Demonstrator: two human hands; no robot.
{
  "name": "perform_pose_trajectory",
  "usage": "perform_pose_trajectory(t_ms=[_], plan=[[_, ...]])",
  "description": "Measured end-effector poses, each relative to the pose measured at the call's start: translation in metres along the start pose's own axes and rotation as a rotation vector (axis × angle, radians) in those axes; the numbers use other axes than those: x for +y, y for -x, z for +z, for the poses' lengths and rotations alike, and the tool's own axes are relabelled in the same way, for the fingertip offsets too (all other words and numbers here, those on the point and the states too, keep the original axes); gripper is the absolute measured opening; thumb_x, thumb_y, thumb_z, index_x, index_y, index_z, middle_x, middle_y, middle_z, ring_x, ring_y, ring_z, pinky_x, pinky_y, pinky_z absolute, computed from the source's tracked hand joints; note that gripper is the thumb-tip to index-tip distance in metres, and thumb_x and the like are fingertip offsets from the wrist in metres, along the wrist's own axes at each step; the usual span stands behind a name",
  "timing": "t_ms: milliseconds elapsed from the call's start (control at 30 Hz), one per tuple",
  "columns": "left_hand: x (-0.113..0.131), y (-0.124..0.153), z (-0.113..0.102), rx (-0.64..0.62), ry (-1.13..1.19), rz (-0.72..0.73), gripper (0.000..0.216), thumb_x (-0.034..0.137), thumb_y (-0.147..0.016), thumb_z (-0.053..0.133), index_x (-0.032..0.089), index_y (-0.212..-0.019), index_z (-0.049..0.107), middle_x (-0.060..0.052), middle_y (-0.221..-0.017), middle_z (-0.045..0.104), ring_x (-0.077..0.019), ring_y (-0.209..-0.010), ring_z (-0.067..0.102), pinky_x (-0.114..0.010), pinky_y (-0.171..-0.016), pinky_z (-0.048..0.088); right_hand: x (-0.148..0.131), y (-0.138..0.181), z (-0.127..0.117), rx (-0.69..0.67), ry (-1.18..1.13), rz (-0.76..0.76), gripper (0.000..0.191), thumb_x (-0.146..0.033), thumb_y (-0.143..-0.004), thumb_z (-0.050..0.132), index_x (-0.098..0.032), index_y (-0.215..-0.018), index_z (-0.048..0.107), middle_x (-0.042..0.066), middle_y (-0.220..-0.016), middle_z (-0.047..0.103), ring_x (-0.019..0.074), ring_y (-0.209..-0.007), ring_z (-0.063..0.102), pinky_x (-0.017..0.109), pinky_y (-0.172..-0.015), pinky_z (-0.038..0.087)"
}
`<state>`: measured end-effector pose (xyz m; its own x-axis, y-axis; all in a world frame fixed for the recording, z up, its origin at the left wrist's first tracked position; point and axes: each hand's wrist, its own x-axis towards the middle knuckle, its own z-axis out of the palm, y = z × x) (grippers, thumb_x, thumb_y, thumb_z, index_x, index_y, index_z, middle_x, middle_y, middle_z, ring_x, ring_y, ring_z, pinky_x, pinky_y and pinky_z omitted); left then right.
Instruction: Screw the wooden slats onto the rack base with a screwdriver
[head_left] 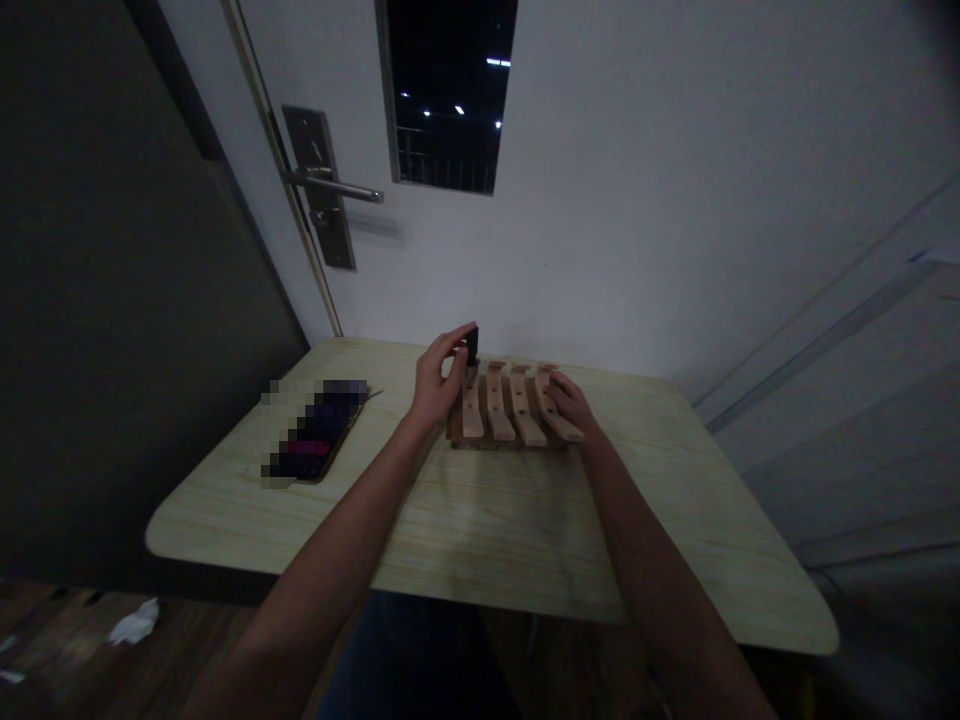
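Observation:
A wooden rack with several curved, pale slats on a darker base stands on the table. My left hand is at its left end, pinching a small black block-shaped piece between thumb and fingers. The black piece is upright at the top of the leftmost slat; whether it is joined to the slat I cannot tell. At the other end, my right hand has its fingers closed on the edge of the rightmost slat, near its upper part. Small dark holes show along the slats.
A phone, partly blurred out, lies on the left of the pale wood-grain table, with a thin stick-like thing beside it. Behind the table rises a white door with a metal handle. White crumpled paper is on the floor.

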<state>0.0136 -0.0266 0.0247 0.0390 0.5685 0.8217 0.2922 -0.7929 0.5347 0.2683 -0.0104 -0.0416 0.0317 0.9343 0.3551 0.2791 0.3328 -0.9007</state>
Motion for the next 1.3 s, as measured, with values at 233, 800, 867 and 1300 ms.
perform_pose_trajectory(t_ms=[233, 800, 867, 1300], plan=[[-0.0046, 0.0007, 0.0028, 0.023, 0.038, -0.023, 0.036, 0.038, -0.088, 0.055, 0.026, -0.122, 0.054, -0.007, -0.108, 0.063, -0.0146, -0.091, 0.061, -0.029, -0.076, 0.053, 0.0027, -0.0003, 0.0021, 0.042, -0.041, 0.041, 0.036, -0.051, -0.066, 0.061, -0.022, -0.088, 0.061, 0.006, -0.098, 0.063, 0.0226, -0.095, 0.055, 0.044, -0.095, 0.041], [-0.0036, 0.0019, 0.0038, -0.006, 0.031, 0.011, 0.035, 0.037, -0.089, 0.053, 0.025, -0.122, 0.055, -0.007, -0.109, 0.063, -0.0133, -0.088, 0.061, -0.030, -0.079, 0.054, -0.0015, 0.0008, -0.0011, -0.005, -0.005, -0.004, 0.029, -0.046, -0.070, 0.059, -0.023, -0.088, 0.062, 0.006, -0.097, 0.063, 0.0225, -0.094, 0.056, 0.042, -0.092, 0.043], [-0.0047, 0.0012, 0.0039, 0.020, 0.015, 0.016, 0.036, 0.037, -0.086, 0.059, 0.025, -0.120, 0.056, -0.005, -0.102, 0.062, -0.0123, -0.083, 0.059, -0.028, -0.075, 0.053, -0.0014, 0.0008, -0.0011, 0.009, -0.011, 0.011, 0.030, -0.046, -0.069, 0.059, -0.023, -0.088, 0.061, 0.006, -0.097, 0.063, 0.0224, -0.093, 0.056, 0.043, -0.092, 0.043], [-0.0051, 0.0028, 0.0043, -0.023, 0.082, -0.015, 0.034, 0.038, -0.091, 0.049, 0.026, -0.123, 0.054, -0.007, -0.112, 0.062, -0.0151, -0.095, 0.062, -0.032, -0.081, 0.054, -0.0008, -0.0001, -0.0014, -0.028, -0.022, 0.000, 0.029, -0.048, -0.070, 0.060, -0.023, -0.086, 0.062, 0.004, -0.093, 0.064, 0.0207, -0.088, 0.056, 0.041, -0.089, 0.045]])
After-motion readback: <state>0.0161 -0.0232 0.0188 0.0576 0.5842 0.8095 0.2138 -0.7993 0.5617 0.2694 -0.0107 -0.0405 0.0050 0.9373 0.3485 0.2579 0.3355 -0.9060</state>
